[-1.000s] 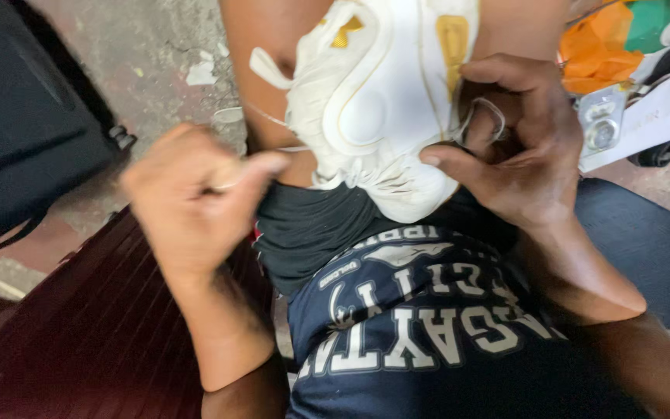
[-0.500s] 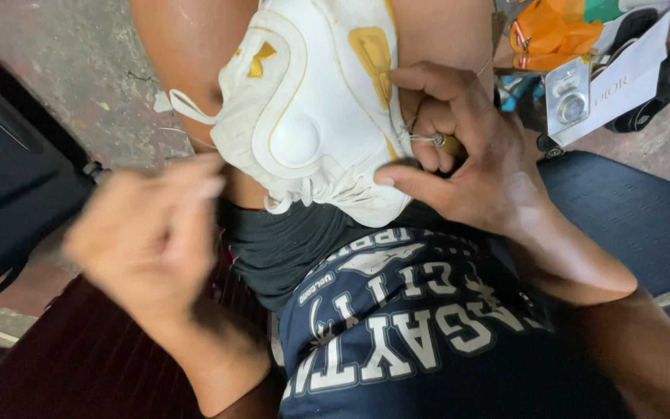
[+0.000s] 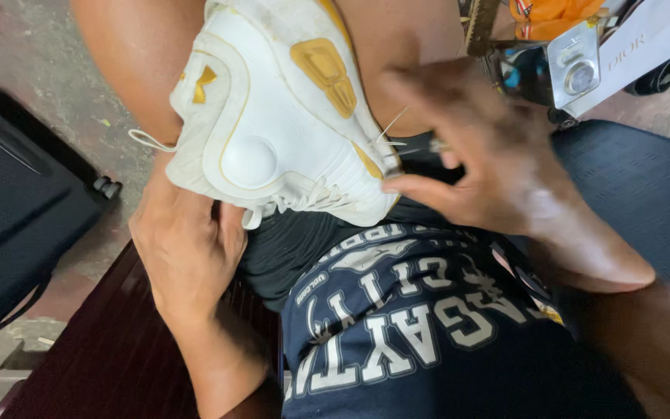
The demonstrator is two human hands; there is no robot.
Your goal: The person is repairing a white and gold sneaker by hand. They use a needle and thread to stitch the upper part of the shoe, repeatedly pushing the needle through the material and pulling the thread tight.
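Head view: left hand (image 3: 188,248) cups a white-and-gold shoe (image 3: 273,116) from below. Right hand (image 3: 498,171) pinches a thread (image 3: 391,124) at its sole edge; stitching looks unfinished.

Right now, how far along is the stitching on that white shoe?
Done: cannot tell how many stitches are in; the seam is mostly hidden. In hand: the left hand steadies the white and gold shoe from below on the lap, while the right hand pulls a pale thread taut at its edge. Left: the thread is uncut, so the sewing looks unfinished.
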